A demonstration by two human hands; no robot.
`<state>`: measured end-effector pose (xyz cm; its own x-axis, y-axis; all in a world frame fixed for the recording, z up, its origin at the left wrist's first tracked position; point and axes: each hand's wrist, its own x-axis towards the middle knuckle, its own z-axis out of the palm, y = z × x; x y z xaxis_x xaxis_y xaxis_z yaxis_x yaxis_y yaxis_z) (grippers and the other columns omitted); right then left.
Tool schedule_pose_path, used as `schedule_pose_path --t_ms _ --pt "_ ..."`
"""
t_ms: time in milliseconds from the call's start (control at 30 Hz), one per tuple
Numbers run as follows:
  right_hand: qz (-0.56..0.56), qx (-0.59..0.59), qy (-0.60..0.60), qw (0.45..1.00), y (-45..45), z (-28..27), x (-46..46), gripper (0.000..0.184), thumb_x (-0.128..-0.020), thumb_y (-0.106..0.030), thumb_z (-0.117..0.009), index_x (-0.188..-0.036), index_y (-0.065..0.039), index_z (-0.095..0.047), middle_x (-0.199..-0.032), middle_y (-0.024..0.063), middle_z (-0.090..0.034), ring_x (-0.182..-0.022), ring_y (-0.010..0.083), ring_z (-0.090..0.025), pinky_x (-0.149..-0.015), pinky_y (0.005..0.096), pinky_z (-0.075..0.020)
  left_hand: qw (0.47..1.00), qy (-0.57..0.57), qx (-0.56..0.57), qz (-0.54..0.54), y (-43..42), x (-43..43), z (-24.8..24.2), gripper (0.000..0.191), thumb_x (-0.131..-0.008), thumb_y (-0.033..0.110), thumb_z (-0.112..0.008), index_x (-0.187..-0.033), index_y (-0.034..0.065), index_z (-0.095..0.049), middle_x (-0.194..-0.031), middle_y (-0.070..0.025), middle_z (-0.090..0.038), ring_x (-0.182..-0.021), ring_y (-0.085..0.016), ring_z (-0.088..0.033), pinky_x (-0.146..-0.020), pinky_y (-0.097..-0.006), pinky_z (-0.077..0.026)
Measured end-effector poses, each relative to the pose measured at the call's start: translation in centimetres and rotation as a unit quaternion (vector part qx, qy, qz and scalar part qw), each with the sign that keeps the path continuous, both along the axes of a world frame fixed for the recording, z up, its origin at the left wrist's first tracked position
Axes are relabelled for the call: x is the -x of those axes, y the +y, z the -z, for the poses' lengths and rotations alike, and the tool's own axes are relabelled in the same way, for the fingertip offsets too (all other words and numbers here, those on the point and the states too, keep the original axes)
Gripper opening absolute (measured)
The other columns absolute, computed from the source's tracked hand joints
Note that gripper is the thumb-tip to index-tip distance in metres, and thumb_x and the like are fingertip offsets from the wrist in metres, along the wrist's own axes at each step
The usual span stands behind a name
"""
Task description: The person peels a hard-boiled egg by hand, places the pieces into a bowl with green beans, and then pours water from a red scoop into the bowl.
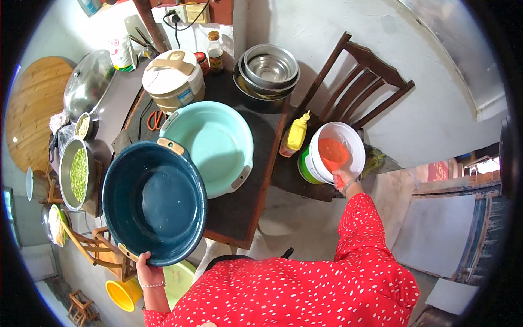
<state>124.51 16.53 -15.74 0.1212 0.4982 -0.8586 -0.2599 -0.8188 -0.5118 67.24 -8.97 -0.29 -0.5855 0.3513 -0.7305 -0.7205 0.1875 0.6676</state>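
My left hand (148,267) grips the near handle of a dark blue plastic basin (163,204), whose far rim overlaps a mint-green basin (212,143) on the dark tabletop (237,212). Only a wet sheen shows on the blue basin's floor. At the right, my right hand (344,180) holds the handle of an orange-red plastic scoop (333,153). The scoop's bowl is inside a white bucket (355,143) that stands on the seat of a dark wooden chair (367,77). What lies in the bucket's bottom is hidden.
A yellow pump bottle (296,133) stands beside the bucket. Behind the basins are a white electric cooker (173,77), orange-handled scissors (156,120) and stacked metal bowls (269,69). To the left sits a metal bowl of green beans or peas (77,175). A yellow bucket (122,294) is on the floor.
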Motion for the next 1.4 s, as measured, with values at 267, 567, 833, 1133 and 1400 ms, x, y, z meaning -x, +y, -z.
schedule_pose_path --t_ms 267,567,833,1133,1400 --pt "0.041 -0.128 -0.027 0.991 -3.9 -2.3 1.0 0.008 -0.071 -0.006 -0.054 -0.073 -0.006 -0.046 -0.05 0.0036 -0.044 -0.038 0.0157 -0.042 -0.031 0.0288 -0.0334 0.994 -0.001 -0.046 0.104 4.3 -1.5 -1.3 0.011 -0.07 0.005 -0.052 -0.08 0.0033 -0.052 -0.07 -0.0057 -0.058 -0.064 -0.021 -0.06 -0.062 -0.0335 -0.053" --pt "0.095 -0.25 -0.049 0.962 -5.7 -7.4 1.3 0.01 -0.072 -0.006 -0.053 -0.079 -0.005 -0.046 -0.054 0.0025 -0.044 -0.037 0.0135 -0.041 -0.03 0.0276 -0.0334 0.923 0.043 -0.026 0.381 12.6 -7.1 -1.7 0.023 -0.069 0.006 -0.058 -0.089 -0.0005 -0.048 -0.066 -0.006 -0.054 -0.046 -0.018 -0.053 -0.038 -0.0272 -0.045" --pt "-0.044 -0.294 -0.115 0.948 -9.1 -20.7 3.1 0.014 -0.071 -0.006 -0.052 -0.083 -0.003 -0.045 -0.052 0.0017 -0.043 -0.032 0.0103 -0.039 -0.027 0.0241 -0.0316 0.873 0.11 -0.022 0.474 18.1 -14.1 -1.2 0.029 -0.066 0.006 -0.06 -0.091 -0.0045 -0.05 -0.07 -0.0096 -0.055 -0.056 -0.018 -0.055 -0.046 -0.0308 -0.049" --pt "-0.177 -0.231 -0.04 0.956 -10.8 -25.4 11.2 0.027 -0.068 -0.003 -0.055 -0.095 -0.001 -0.048 -0.052 0.0026 -0.044 -0.033 0.0098 -0.04 -0.029 0.0235 -0.0323 0.877 0.035 -0.052 0.476 19.2 -14.9 -0.4 0.018 -0.066 0.007 -0.06 -0.081 -0.0005 -0.053 -0.066 -0.0065 -0.052 -0.055 -0.018 -0.052 -0.046 -0.0335 -0.047" --pt "-0.347 -0.222 -0.113 0.904 -10.2 -22.6 18.5 0.041 -0.068 -0.001 -0.054 -0.108 0.0 -0.047 -0.055 0.0039 -0.048 -0.036 0.0107 -0.045 -0.032 0.0239 -0.0354 0.902 0.078 -0.066 0.419 16.6 -9.7 -2.0 0.018 -0.065 0.005 -0.06 -0.079 0.0009 -0.051 -0.065 -0.0062 -0.052 -0.051 -0.018 -0.051 -0.039 -0.0319 -0.045"
